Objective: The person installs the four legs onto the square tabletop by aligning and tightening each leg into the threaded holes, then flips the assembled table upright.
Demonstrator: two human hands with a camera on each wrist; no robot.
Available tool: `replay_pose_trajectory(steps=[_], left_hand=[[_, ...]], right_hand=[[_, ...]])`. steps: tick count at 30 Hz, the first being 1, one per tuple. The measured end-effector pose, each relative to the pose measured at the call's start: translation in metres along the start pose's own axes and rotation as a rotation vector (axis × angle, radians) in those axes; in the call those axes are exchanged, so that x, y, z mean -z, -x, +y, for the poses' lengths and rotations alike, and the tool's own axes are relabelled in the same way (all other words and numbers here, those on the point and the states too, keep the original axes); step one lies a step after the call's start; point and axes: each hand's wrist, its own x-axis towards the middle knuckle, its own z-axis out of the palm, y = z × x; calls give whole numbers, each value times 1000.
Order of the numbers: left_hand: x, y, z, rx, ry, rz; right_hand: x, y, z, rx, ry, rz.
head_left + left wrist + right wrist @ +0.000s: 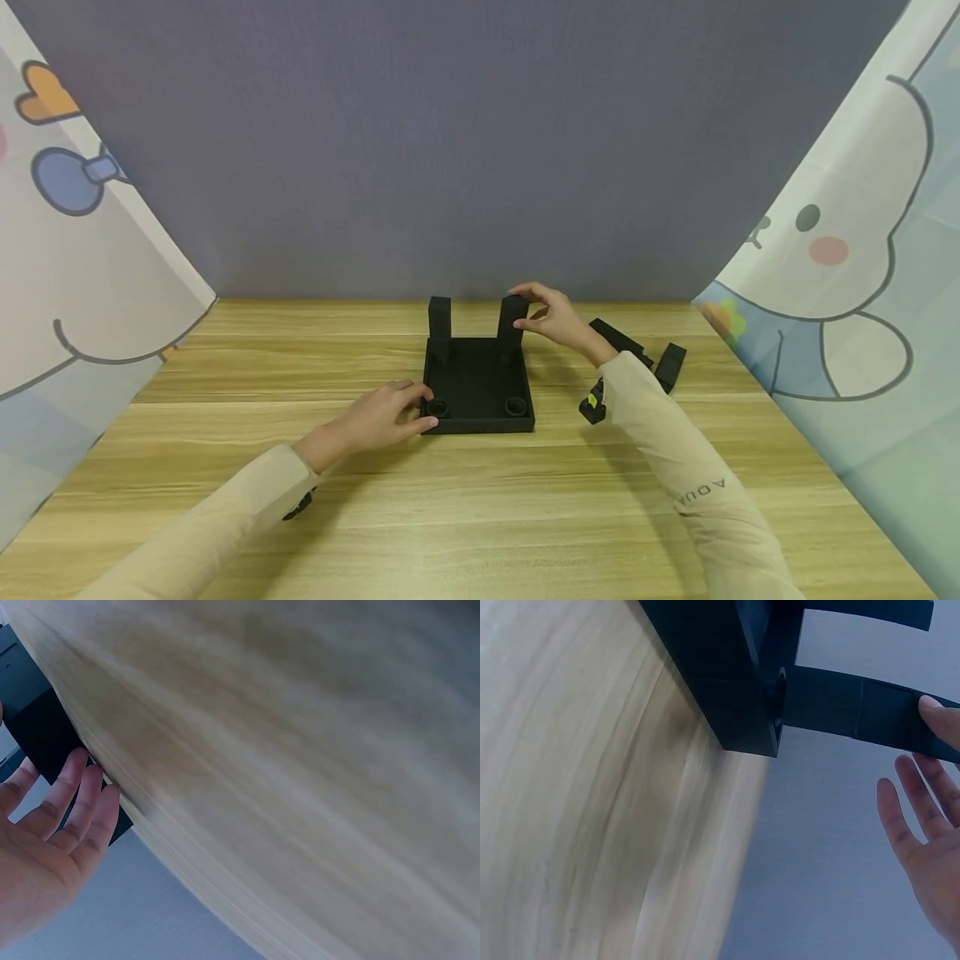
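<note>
Nearest cam: pale L sleeve (217,521) & R sleeve (690,467), reaching in over the worktop (480,517). R hand (551,317): thumb & index pinch the R post (510,335) near its top; other fingers (916,799) fanned out, apart from it. L hand (378,417): fingers part-bent, moderately spread, thumb at front edge, others along the side, holding the front-L corner of the black tray (477,379). Tray sits mid-worktop, twd the back. Both posts upright at its rear corners, incl. L post (440,317), untouched. Front-L ring (438,408) just beside L hand; front-R ring (515,407) in the opp. corner. R of tray, past R wrist: long black pc (618,340) & shorter black pc (670,367), flat on worktop. Grey backdrop (465,150) behind; printed cloth (832,208) at sides.
</note>
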Motion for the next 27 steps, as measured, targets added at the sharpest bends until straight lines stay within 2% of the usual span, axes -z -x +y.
replay_pose_trajectory(steps=[4, 9, 14, 17, 20, 27], left_hand=[[0, 0, 0, 2, -4, 6], [2, 1, 2, 12, -6, 9], [2, 1, 3, 38, -8, -5], [2, 1, 3, 41, -13, -7], [2, 0, 3, 39, -14, -6], [1, 0, 2, 30, -13, -4]], right_hand=[[-3, 0, 2, 0, 42, 43], [-13, 4, 1, 0, 52, 163], [-19, 11, -15, 37, 13, 240], [-18, 13, -26, 47, 4, 239], [-15, 12, -28, 36, 23, 208], [-7, 3, 0, 13, 79, 90]])
